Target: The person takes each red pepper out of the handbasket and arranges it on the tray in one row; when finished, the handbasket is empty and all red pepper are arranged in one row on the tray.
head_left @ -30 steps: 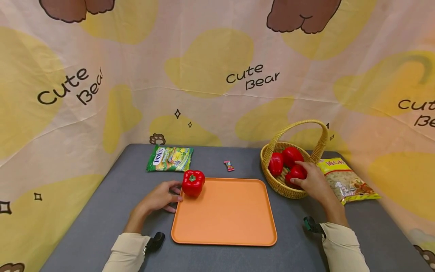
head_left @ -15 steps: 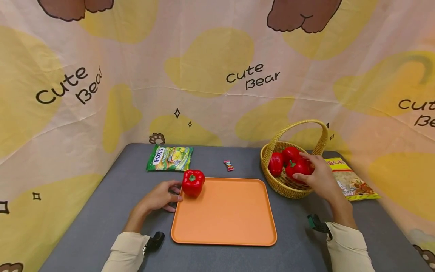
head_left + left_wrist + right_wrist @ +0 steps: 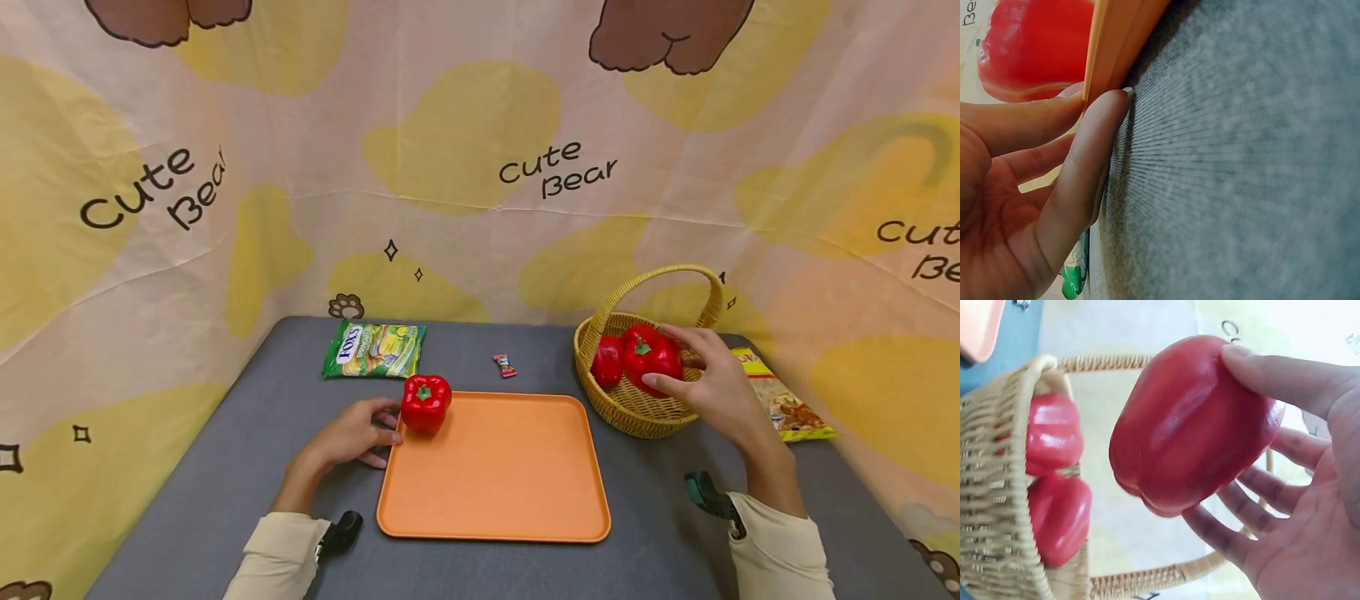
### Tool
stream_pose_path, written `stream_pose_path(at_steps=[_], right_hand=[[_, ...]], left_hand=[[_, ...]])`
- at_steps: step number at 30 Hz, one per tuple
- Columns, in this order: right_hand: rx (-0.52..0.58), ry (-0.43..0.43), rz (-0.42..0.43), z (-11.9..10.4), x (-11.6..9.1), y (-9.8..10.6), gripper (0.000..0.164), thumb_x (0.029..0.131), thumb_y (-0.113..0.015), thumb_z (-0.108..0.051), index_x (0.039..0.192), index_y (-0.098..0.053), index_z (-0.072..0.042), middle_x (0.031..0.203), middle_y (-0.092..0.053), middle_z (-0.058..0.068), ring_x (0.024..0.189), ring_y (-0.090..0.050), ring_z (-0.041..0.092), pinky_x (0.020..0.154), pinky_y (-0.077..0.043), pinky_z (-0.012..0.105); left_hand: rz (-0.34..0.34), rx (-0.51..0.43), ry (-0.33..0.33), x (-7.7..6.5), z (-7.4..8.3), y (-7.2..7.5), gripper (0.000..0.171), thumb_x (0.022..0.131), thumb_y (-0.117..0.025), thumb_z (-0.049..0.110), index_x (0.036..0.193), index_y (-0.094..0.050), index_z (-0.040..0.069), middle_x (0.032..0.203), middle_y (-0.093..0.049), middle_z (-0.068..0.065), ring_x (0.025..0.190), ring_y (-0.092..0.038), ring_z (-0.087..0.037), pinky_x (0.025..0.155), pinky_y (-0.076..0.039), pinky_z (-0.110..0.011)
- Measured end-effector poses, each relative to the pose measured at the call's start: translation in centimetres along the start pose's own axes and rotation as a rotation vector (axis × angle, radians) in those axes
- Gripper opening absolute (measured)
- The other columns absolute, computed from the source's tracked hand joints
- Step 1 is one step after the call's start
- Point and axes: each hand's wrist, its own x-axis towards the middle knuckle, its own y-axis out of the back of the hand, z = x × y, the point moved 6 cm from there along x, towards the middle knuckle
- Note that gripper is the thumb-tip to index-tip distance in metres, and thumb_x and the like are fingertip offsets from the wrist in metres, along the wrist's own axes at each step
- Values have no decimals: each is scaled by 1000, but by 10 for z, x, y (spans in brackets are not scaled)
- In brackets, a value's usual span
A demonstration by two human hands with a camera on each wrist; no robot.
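My right hand [image 3: 716,387] grips a red bell pepper [image 3: 1188,431] between thumb and fingers, just above the wicker basket [image 3: 637,421]. In the right wrist view, two more red peppers sit inside the basket, an upper pepper [image 3: 1054,440] and a lower pepper [image 3: 1061,519]; the head view shows one of them, the other hidden behind the held pepper. My left hand [image 3: 356,433] pinches the left rim of the orange tray [image 3: 495,467], thumb on top and a finger beneath. On the tray's far left corner stands another red bell pepper [image 3: 426,404], stem up.
A green candy bag [image 3: 375,350] lies behind the tray at the left. One small wrapped candy [image 3: 505,365] is at the back middle. A yellow-edged food bag [image 3: 787,408] lies right of the basket, partly behind my right hand. The basket's tall handle [image 3: 675,271] arches above it.
My right hand has lifted a pepper up out of the basket, its stem now turned into view, and the forearm has shifted right. The left hand and the tray stay put.
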Motion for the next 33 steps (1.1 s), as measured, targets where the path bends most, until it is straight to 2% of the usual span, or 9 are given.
stream_pose_path(at_steps=[2,4,10,16,19,23,25,29,33], right_hand=[[47,17,-2,-6,-1,-1,75,90,-86,-21,156,-53,-11,143,-51,19,124,-56,44,87,-52,12],[86,40,-5,-12,-2,-4,75,89,-87,-18,156,-53,-12,142,-52,17,122,-59,43,85,-49,5],[102,110,-37,-26,-3,-16,72,87,-88,-14,153,-57,-14,141,-55,10,124,-57,31,94,-48,5],[141,118,-124,-32,0,-35,72,87,-88,-16,151,-56,-8,138,-53,14,122,-62,39,96,-49,8],[157,114,-150,-33,2,-46,74,86,-90,-15,151,-55,-4,135,-52,14,123,-61,38,103,-52,17],[179,118,-178,-36,5,-61,75,84,-91,-14,149,-56,0,134,-50,16,125,-58,39,107,-56,46],[187,110,-192,-38,6,-68,75,83,-91,-16,148,-57,-1,134,-50,15,125,-58,39,106,-54,57],[184,104,-211,-40,6,-82,74,81,-93,-19,145,-59,-4,135,-51,14,124,-58,37,105,-55,59],[213,120,-233,-43,6,-97,73,79,-93,-15,142,-58,-3,136,-53,15,125,-58,38,106,-54,60]], left_hand=[[0,-5,0,0,-1,0,59,96,-71,2,150,-49,-8,120,-63,-20,89,-68,-22,66,-67,-41],[0,-8,-1,0,-1,0,59,96,-71,2,150,-49,-8,120,-63,-20,89,-68,-22,66,-67,-42],[2,-7,3,1,-2,-1,58,97,-71,2,150,-50,-7,120,-62,-20,90,-68,-22,67,-67,-41],[2,-12,5,1,-2,-1,58,96,-71,2,149,-50,-8,120,-62,-20,90,-68,-21,67,-67,-41],[6,-18,5,1,-2,-1,58,96,-71,1,150,-50,-8,120,-62,-20,90,-68,-22,67,-67,-41],[8,-15,3,3,-2,1,59,96,-72,2,150,-49,-8,121,-62,-21,91,-68,-22,67,-67,-41],[10,-15,6,3,-2,1,60,96,-72,2,150,-49,-8,121,-62,-21,91,-68,-22,67,-67,-41],[12,-11,15,2,-2,0,59,96,-72,2,150,-49,-7,121,-62,-21,90,-68,-21,67,-67,-41],[12,-7,14,1,-2,0,59,96,-72,2,150,-49,-8,121,-61,-21,89,-68,-21,68,-67,-41]])
